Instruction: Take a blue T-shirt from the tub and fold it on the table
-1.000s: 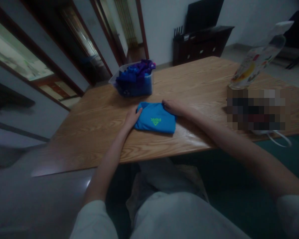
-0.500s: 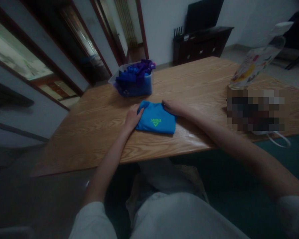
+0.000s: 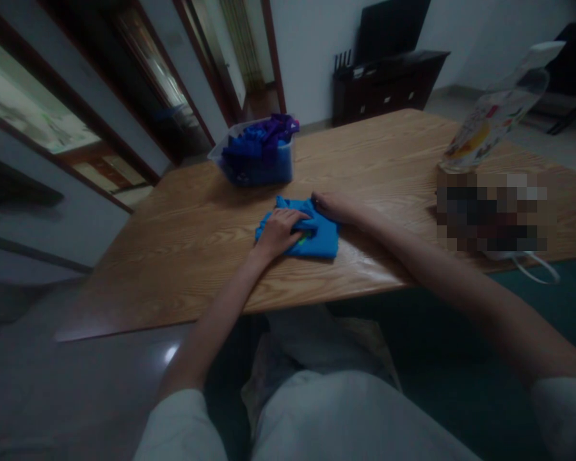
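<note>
A folded bright-blue garment [image 3: 325, 241] lies on the wooden table in front of me, its green printed logo partly covered. My left hand [image 3: 282, 229] is over the garment's left and middle part, fingers bent around a bunched fold. The left end of the cloth is rumpled and sticks out beyond that hand. At the far right corner, my right hand [image 3: 333, 206] has its fingers curled closed on the cloth's edge. Its fingertips are partly hidden.
Behind the garment stands a clear plastic tub [image 3: 288, 168] heaped with blue and purple cloth. On the right are a large clear bottle [image 3: 480, 131] and a blurred-out object [image 3: 489, 211] with a white loop. The table's near edge [image 3: 317, 301] runs just before my body.
My left hand has moved right, from the garment's left edge onto its middle, bunching the cloth and covering most of the logo. The right hand has stayed in place.
</note>
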Motion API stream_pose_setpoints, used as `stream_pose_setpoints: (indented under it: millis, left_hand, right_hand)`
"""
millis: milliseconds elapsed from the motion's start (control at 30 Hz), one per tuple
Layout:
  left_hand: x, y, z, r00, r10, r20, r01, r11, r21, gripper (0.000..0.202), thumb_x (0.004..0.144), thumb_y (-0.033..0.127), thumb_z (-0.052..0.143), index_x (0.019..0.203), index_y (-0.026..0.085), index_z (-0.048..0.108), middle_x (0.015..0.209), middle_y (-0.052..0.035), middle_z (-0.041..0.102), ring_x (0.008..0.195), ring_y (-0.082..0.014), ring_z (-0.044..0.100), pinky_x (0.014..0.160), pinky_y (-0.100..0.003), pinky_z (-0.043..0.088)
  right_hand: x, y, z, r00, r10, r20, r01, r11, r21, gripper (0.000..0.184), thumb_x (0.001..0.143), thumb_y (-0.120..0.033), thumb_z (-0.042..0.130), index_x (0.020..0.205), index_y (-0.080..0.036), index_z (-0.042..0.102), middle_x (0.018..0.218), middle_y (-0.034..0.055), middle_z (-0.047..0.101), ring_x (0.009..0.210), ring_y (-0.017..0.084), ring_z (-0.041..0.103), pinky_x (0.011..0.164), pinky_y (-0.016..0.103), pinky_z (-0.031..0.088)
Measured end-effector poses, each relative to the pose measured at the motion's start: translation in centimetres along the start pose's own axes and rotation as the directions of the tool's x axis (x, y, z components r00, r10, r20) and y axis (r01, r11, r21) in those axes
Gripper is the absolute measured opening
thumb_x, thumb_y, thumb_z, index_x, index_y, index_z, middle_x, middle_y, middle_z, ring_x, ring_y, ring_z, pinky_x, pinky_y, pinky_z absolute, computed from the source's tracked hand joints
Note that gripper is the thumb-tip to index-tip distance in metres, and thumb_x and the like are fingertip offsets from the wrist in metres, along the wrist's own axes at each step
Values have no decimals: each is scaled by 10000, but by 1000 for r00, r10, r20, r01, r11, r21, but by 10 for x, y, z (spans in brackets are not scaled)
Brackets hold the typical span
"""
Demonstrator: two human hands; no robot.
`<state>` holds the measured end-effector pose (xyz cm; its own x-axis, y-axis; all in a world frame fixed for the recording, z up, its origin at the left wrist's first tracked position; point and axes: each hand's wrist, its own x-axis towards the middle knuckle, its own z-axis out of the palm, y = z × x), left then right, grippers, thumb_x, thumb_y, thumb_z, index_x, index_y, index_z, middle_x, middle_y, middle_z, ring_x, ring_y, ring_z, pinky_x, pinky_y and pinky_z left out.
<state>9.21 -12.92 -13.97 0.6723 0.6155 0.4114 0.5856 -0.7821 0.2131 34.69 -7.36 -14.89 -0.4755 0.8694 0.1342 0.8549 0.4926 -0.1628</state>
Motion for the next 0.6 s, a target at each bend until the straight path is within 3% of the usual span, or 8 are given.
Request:
stream_pose_setpoints:
  millis: [167, 267, 400, 500, 600]
  left_hand:
    - [0, -17, 2, 967, -202, -158, 209, 978, 28, 236, 1066, 355, 688, 1263, 239, 746, 1284, -135, 806, 1248, -342, 730, 1133, -506, 530]
    - [-1, -34, 6, 917, -330, -224, 348, 937, 42, 310, 1087, 449, 637, 1268, 216, 731, 1274, -171, 790, 1234, -370, 724, 1127, -528, 526]
    - [-7, -66, 15, 845, -486, -224, 504, 863, 27, 405, 1105, 548, 553, 1220, 197, 719, 1227, -186, 768, 1262, -374, 703, 1127, -517, 530]
    - [-14, -86, 18, 825, -522, -216, 538, 843, 15, 496, 1102, 638, 509, 1204, 196, 710, 1198, -186, 765, 1246, -371, 706, 1122, -516, 539]
    - [-18, -94, 19, 836, -503, -220, 517, 856, 6, 541, 1094, 691, 496, 1212, 204, 700, 1202, -197, 764, 1227, -380, 715, 1111, -525, 545]
  right_hand:
    - [-2, -1, -2, 1000, 10, 18, -11, 1000, 6, 325, 1127, -288, 467, 1367, -152, 639, 1265, 191, 800, 1071, 310, 744, 853, 357, 466]
    - [0, 1, 0, 1000, 16, 17, -16, 1000, 6, 333, 1129, -291, 464, 1367, -149, 648, 1273, 199, 796, 1080, 315, 740, 860, 362, 468]
    - [2, 2, 3, 1000, 13, 6, -13, 1000, 8, 334, 1123, -277, 461, 1363, -155, 658, 1272, 190, 796, 1067, 308, 736, 867, 362, 474]
    - [1, 0, 0, 1000, 15, 11, -16, 1000, 17, 325, 1114, -264, 476, 1356, -158, 665, 1275, 185, 798, 1059, 304, 735, 860, 358, 475]
    - [-2, -4, -5, 999, 30, 27, -30, 1000, 5, 322, 1119, -268, 477, 1360, -157, 661, 1271, 188, 800, 1049, 307, 741, 846, 359, 474]
